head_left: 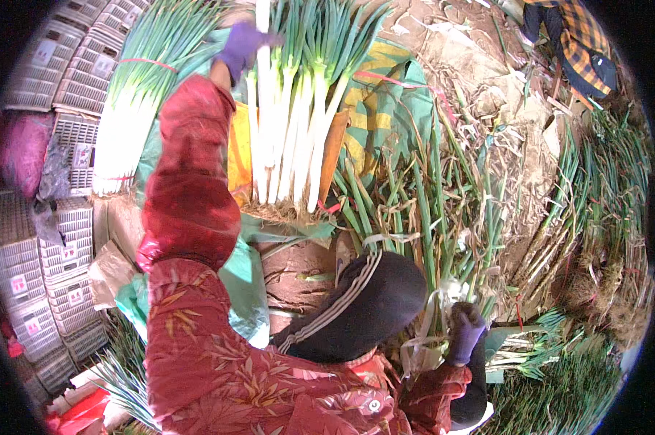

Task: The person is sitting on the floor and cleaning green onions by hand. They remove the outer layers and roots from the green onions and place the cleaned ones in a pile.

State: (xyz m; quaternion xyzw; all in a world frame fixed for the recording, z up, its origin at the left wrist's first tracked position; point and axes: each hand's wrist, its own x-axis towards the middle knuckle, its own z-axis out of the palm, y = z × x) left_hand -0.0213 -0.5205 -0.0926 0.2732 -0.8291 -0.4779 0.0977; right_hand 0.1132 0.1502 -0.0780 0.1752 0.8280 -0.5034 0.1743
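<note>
My left hand (244, 48), in a purple glove, is stretched out at the top of a pile of large green onions (300, 125). It touches one thick white stalk (263, 60); motion blur hides how its fingers lie. The pile rests roots towards me on a yellow and orange support (332, 149). Left of it lies a thick bundle of green onions (133, 119), tied with red bands. My right hand (465, 331), gloved in purple, is low on the right beside my knee, next to untrimmed onion leaves and whitish plastic strips (426, 331). Its fingers look curled; whether they hold anything is unclear.
Stacked plastic crates (69, 244) line the left side. Untrimmed onions with dry leaves (431, 190) lie right of the pile, and more rooty bundles (599, 217) lie at far right. A person in a checked garment (583, 32) is at the upper right.
</note>
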